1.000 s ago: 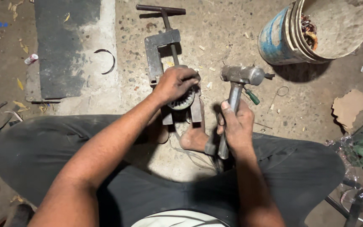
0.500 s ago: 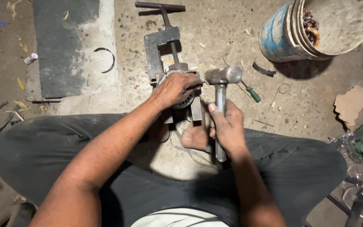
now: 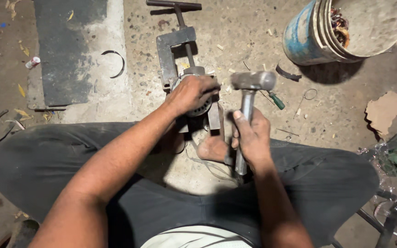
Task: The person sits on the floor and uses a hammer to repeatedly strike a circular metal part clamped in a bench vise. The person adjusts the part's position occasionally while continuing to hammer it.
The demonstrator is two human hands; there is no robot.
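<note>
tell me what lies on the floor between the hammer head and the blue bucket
In the head view, a green-handled screwdriver and a dark curved scrap lie on the concrete between the hammer and the bucket.

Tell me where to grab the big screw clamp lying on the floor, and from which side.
Grip the screw clamp by its T-bar handle at the far end, coming from above. The bar lies flat and bare, while the left hand covers the near end and the hammer stands close by.
</note>
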